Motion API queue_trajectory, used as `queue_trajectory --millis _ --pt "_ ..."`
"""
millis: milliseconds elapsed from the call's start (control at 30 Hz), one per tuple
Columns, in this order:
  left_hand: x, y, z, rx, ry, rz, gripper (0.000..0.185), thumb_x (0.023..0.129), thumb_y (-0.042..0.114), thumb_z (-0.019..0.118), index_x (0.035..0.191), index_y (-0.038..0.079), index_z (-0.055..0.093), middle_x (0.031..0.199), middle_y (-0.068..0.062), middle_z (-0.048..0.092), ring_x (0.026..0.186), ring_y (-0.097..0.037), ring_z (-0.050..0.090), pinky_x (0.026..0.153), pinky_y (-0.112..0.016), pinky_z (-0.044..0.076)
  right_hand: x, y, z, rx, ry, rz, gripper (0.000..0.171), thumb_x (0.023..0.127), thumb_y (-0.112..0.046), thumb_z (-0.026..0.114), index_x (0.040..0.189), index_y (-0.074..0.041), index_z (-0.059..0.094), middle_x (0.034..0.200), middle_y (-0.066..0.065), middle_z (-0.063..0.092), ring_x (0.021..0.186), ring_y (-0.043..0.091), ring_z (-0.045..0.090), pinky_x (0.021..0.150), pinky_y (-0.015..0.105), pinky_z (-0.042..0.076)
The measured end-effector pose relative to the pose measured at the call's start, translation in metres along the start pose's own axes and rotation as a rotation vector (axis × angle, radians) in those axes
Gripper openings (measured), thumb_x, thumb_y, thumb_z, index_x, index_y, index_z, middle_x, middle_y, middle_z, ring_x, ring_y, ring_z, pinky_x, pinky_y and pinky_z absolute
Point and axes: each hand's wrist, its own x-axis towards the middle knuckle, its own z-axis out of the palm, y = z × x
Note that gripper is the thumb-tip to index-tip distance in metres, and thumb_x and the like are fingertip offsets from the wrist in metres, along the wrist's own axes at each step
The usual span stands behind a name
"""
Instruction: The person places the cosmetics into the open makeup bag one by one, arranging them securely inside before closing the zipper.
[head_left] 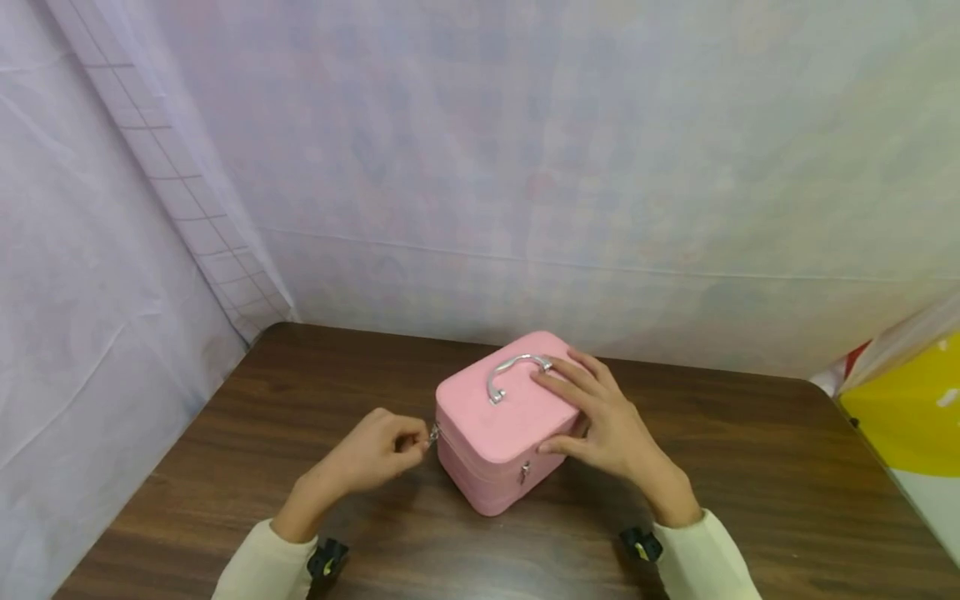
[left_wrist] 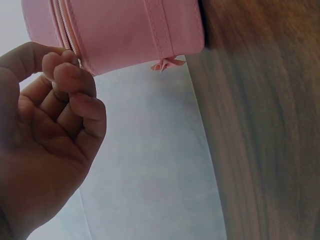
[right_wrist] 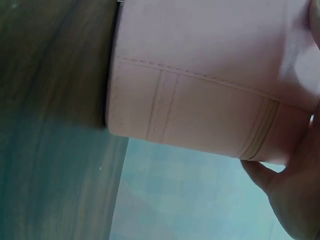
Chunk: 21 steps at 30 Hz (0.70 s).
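A pink box-shaped cosmetic case stands on the table, its lid down and a silver carry handle on top. At its left corner my left hand pinches the zipper pull between thumb and fingers. The left wrist view has those fingertips right at the zipper, hiding most of the pull. My right hand rests over the case's right side, fingers spread on the lid and thumb at the front edge. In the right wrist view, a fingertip lies beside the zipper band.
The brown wood-grain table extends around the case. White curtains hang behind it and at the left. A yellow item is past the table's right edge. A small pink bow sticks out from the case.
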Motion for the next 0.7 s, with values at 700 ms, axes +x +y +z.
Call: queue_trajectory --millis 700 --pt "0.0061 0.0035 0.0084 0.07 0.037 0.093 0.022 0.073 0.0 0.059 0.064 0.018 0.051 0.054 0.017 0.035 0.048 0.005 0.032 0.045 -0.014 0.025 -0.0042 -0.0031 0.0016 -0.116 0.061 0.0 0.082 0.071 -0.075 0.061 0.136 -0.025 0.055 0.142 0.0 0.047 0.134 0.032 0.033 0.073 0.054 0.052"
